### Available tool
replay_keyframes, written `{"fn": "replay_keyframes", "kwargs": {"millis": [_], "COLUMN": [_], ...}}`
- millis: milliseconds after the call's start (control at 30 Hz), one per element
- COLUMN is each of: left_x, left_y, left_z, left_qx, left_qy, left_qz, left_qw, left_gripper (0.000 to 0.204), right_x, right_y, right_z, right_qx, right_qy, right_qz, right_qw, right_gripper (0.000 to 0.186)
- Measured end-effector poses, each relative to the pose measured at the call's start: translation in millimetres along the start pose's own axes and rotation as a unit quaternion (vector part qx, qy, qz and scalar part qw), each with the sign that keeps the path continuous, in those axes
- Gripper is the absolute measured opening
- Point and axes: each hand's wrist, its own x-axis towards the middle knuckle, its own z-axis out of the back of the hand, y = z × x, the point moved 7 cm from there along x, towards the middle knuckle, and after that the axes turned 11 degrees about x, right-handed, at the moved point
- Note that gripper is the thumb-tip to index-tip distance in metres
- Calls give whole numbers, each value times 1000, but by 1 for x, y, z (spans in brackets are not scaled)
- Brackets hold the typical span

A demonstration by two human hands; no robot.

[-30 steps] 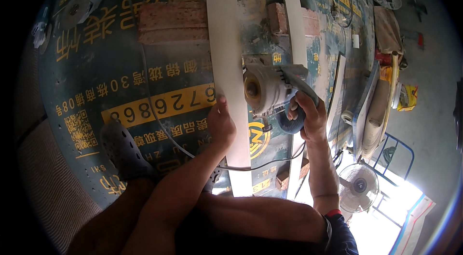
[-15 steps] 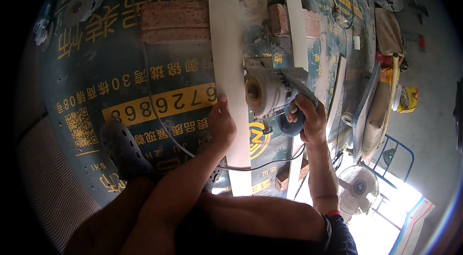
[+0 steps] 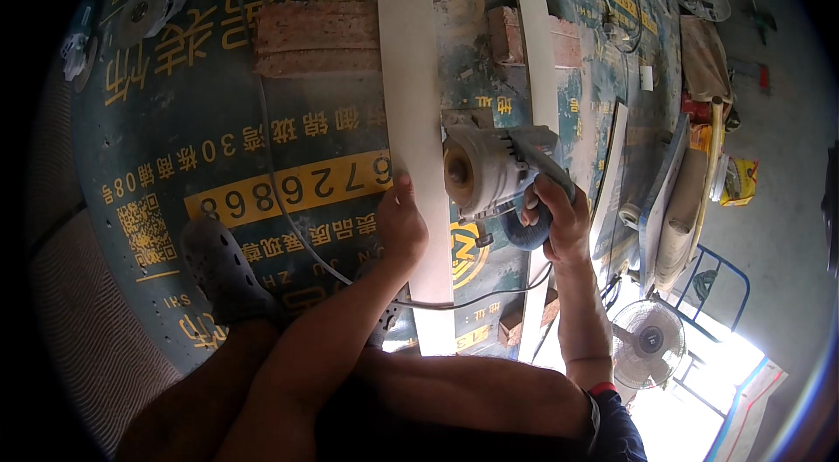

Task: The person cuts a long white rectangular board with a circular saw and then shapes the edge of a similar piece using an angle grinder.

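Grinder [image 3: 494,169] blade hidden behind its dusty guard

A building or renovation worksite: a printed green tarp [image 3: 262,138] covers the floor, bricks [image 3: 319,38] prop long pale strips [image 3: 411,112], an angle grinder [image 3: 494,169] trails its cable, and a floor fan [image 3: 648,341] stands by offcuts and dusty sacks [image 3: 703,55].

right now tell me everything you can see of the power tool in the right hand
The power tool is a dusty grey handheld cutter with a round disc housing facing the camera and a dark rear grip. It lies roughly level, its front against the right edge of the long pale board. The right hand wraps its grip; a thin cord runs nearby.
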Motion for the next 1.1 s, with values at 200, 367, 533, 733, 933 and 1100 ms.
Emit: {"fn": "replay_keyframes", "kwargs": {"millis": [200, 367, 533, 733, 933, 1100], "left_x": [-1, -3, -1, -4, 3, 3], "left_y": [-3, -6, -3, -13, 8, 9], "left_z": [0, 2, 2, 2, -5, -8], "left_qx": [-14, -19, -26, -34, -55, -57], "left_qy": [-20, -19, -26, -8, 0, 5], "left_qz": [1, 7, 0, -15, 0, 17], "left_qw": [1000, 1000, 999, 999, 999, 998], "left_gripper": [71, 71, 73, 74, 77, 78], "right_x": [-3, -5, -7, -7, -9, -10], "right_y": [-5, -5, -1, -6, -6, -8], "right_z": [6, 5, 2, 7, 6, 10], "right_qx": [10, -15, -2, -22, -28, -10], "right_qy": [1, -21, -16, -9, -14, 0], "right_qz": [-13, -19, -11, -18, -18, -18], "right_qw": [1000, 999, 1000, 1000, 999, 1000], "right_gripper": [22, 22, 22, 24, 24, 23]}}
